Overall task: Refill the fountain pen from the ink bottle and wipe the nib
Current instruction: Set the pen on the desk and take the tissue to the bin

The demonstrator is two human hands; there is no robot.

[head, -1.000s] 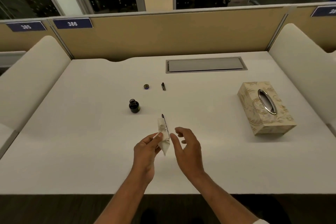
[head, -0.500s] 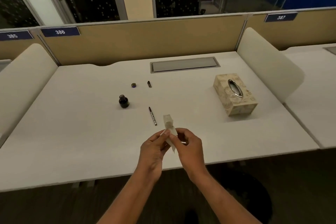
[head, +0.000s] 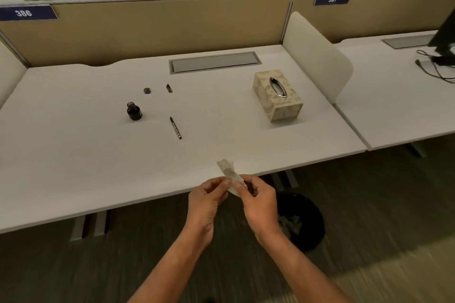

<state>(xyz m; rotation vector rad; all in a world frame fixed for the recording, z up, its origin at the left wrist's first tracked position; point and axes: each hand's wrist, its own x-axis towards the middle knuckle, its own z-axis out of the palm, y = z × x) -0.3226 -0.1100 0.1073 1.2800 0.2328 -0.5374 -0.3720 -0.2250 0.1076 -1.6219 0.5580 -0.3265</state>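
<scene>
From the head view, both hands are raised at the near edge of the desk (head: 73, 155), meeting on a crumpled tissue (head: 228, 169). The left hand (head: 208, 202) pinches the lower part of the tissue between thumb and forefinger, and the right hand (head: 261, 204) grips it just beside, fingers curled in around the paper. The upper end of the tissue sticks up free above the fingertips; any ink marks on it are too faint to be sure of. The pen (head: 175, 128) lies flat on the desk, well apart from the hands, its dark tip pointing away from the person. The ink bottle (head: 134, 111) stands upright and uncapped just left of the pen. Its lid (head: 147, 90) lies farther back, with the pen cap (head: 169, 88) near it on the right. A patterned tissue box (head: 278, 94) sits to the right, near the white divider (head: 317, 56). Under the desk edge, below the right hand, stands a dark bin (head: 311, 216) holding crumpled paper.
</scene>
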